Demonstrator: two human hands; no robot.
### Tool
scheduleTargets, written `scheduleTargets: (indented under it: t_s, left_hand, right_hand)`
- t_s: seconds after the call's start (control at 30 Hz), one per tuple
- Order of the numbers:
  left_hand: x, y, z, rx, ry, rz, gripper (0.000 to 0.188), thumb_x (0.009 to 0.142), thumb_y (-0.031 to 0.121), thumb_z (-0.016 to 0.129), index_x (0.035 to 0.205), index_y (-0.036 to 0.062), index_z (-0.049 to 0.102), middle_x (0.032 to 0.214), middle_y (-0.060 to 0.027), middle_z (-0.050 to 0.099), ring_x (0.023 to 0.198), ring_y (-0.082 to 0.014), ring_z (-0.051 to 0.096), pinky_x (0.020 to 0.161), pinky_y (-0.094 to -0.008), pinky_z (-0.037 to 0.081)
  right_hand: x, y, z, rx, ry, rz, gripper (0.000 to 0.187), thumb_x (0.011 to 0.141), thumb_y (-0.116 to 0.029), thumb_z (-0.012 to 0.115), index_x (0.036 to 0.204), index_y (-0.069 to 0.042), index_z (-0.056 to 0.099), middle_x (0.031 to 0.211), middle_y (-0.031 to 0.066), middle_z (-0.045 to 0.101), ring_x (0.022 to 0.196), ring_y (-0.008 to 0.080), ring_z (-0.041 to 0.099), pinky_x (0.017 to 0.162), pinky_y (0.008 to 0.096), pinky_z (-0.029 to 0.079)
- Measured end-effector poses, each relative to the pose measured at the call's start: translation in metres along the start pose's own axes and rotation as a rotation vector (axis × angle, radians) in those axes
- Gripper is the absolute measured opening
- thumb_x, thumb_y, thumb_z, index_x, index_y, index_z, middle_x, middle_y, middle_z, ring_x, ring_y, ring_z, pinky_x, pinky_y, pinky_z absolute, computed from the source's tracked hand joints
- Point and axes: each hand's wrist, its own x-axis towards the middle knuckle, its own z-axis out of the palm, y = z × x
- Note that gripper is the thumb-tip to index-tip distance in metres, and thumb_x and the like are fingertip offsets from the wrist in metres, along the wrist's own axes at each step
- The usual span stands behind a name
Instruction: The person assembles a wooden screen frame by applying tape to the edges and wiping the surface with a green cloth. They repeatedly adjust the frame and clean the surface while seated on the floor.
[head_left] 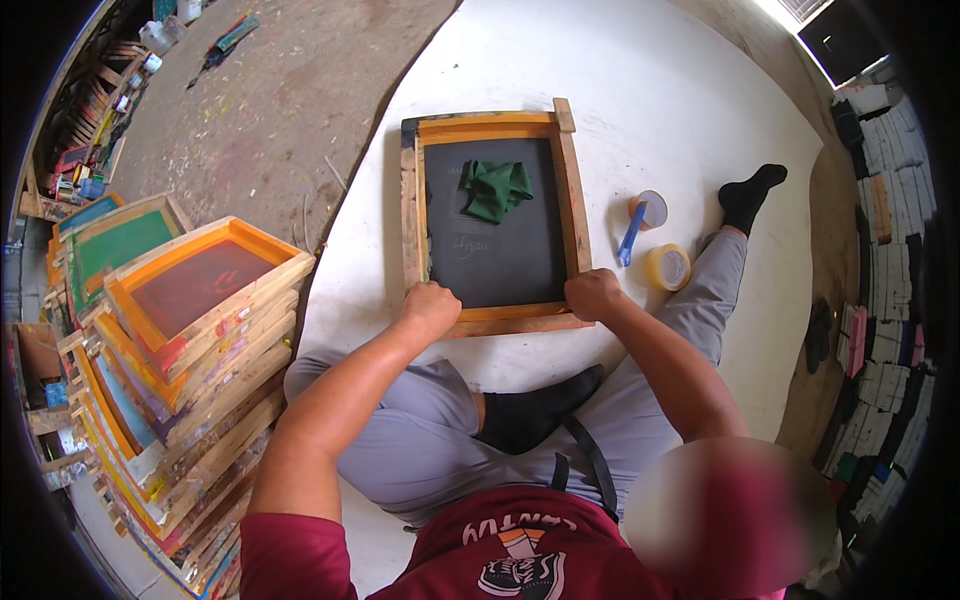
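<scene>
Frame (569, 190) being held, long axis pointing forward.
Near corners being clasped: left hand (433, 310), right hand (594, 295), both curled; fingertips hidden.

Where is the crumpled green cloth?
In the head view, upper middle, the crumpled green cloth lies on the far half of the black panel inside the rectangular wooden frame.
</scene>
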Motion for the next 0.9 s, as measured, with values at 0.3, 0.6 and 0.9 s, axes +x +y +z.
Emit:
scheduleTargets:
  t_s: [0.3,0.6,0.9]
  left_hand:
    - [0.008,0.0,0.019,-0.033,0.059,-0.016,0.017,0.093,0.015,0.066,0.096,0.012,0.083,0.101,-0.0077,0.08,0.102,-0.0259,0.074,0.082,-0.0388,0.059]
    - [0.005,0.002,0.012,0.0,0.049,-0.025,0.016,0.092,0.016,0.067,0.095,0.0127,0.083,0.099,-0.0069,0.08,0.102,-0.0255,0.074,0.082,-0.0383,0.057]
    - [0.001,0.005,0.002,0.049,0.007,-0.005,0.018,0.094,0.018,0.067,0.102,0.0143,0.083,0.107,-0.0052,0.08,0.107,-0.0261,0.073,0.082,-0.039,0.057]
  right_hand:
    - [0.002,-0.007,-0.002,-0.005,-0.023,0.016,0.02,0.091,-0.014,0.068,0.105,-0.014,0.082,0.107,0.0072,0.08,0.105,0.0259,0.077,0.083,0.0397,0.059]
    - [0.005,-0.013,-0.003,-0.032,-0.051,0.05,0.019,0.09,-0.015,0.071,0.105,-0.015,0.082,0.108,0.0064,0.08,0.105,0.025,0.077,0.082,0.0384,0.059]
    - [0.009,-0.02,0.007,-0.022,0.026,0.11,0.019,0.091,-0.017,0.073,0.108,-0.017,0.082,0.109,0.0046,0.08,0.106,0.0246,0.077,0.08,0.0374,0.058]
